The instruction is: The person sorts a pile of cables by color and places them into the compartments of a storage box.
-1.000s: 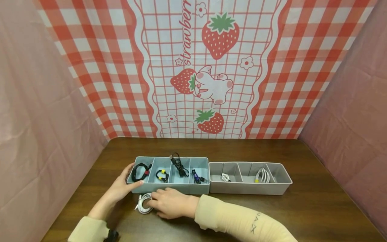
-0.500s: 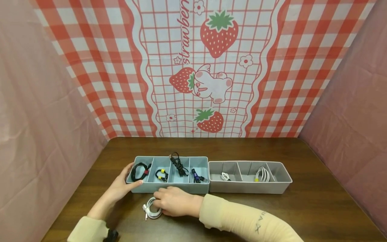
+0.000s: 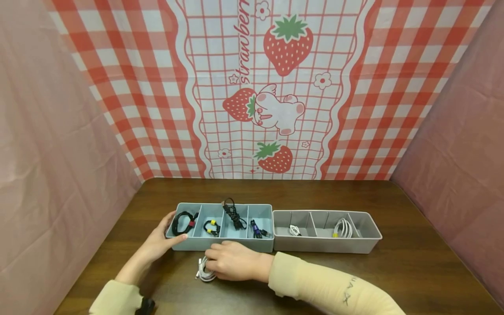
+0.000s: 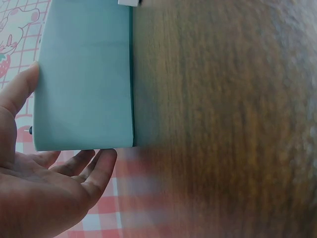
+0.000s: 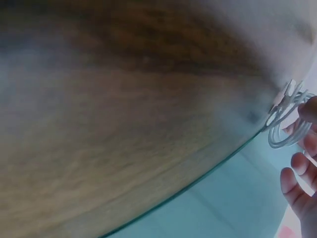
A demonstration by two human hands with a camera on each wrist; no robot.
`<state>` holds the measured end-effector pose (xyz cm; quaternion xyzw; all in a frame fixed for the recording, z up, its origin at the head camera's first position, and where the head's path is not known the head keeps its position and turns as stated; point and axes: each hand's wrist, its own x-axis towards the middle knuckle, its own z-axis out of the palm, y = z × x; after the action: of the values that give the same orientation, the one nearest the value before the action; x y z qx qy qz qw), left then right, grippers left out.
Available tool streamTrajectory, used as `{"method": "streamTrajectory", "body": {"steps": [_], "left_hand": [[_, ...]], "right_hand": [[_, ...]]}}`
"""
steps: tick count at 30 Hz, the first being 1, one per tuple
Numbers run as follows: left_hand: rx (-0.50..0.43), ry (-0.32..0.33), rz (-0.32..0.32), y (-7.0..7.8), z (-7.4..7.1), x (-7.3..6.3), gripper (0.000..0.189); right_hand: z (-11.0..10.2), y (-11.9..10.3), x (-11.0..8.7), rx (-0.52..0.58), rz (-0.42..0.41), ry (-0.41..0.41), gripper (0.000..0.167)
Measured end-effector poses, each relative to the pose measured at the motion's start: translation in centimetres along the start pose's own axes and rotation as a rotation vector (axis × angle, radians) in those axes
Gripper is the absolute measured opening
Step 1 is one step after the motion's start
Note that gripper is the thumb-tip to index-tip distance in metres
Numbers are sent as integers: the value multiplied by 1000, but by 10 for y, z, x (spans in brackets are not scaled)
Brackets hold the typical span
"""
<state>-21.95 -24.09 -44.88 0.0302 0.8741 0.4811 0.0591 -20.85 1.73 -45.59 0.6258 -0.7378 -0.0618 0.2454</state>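
Note:
My left hand (image 3: 156, 243) holds the left end of a light blue divided storage box (image 3: 220, 245). Its thumb lies at the front rim, and the other fingers reach around the end wall in the left wrist view. My right hand (image 3: 232, 261) pinches a coiled white cable (image 3: 205, 272) in front of the blue box. In the right wrist view the cable's loops (image 5: 285, 141) hang between thumb and fingers, with its white plug ends at the top. Part of the coil is hidden behind the fingers in the head view.
Black cables lie in the blue box's compartments, including one with a red tie (image 3: 181, 224) and one with yellow ties (image 3: 211, 227). A grey divided box (image 3: 327, 245) adjoins it on the right, holding two white cables. A checked strawberry cloth (image 3: 287, 48) hangs behind.
My right hand has shifted to the right along the front of the blue box, carrying the coiled white cable with it. The left hand has stayed on the box's end.

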Motion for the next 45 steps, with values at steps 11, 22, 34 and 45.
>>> {"method": "streamTrajectory", "body": {"steps": [11, 22, 34, 45], "left_hand": [[-1, 0, -2, 1, 0, 0, 88], [-10, -17, -37, 2, -2, -1, 87], [-7, -19, -40, 0, -2, 0, 88], [0, -15, -38, -2, -2, 1, 88]], "right_hand": [[-12, 4, -8, -65, -36, 54, 11], [-24, 12, -13, -59, -39, 105, 11], [-39, 20, -22, -83, -21, 166, 9], [-53, 27, -26, -73, 4, 165, 10]]}}
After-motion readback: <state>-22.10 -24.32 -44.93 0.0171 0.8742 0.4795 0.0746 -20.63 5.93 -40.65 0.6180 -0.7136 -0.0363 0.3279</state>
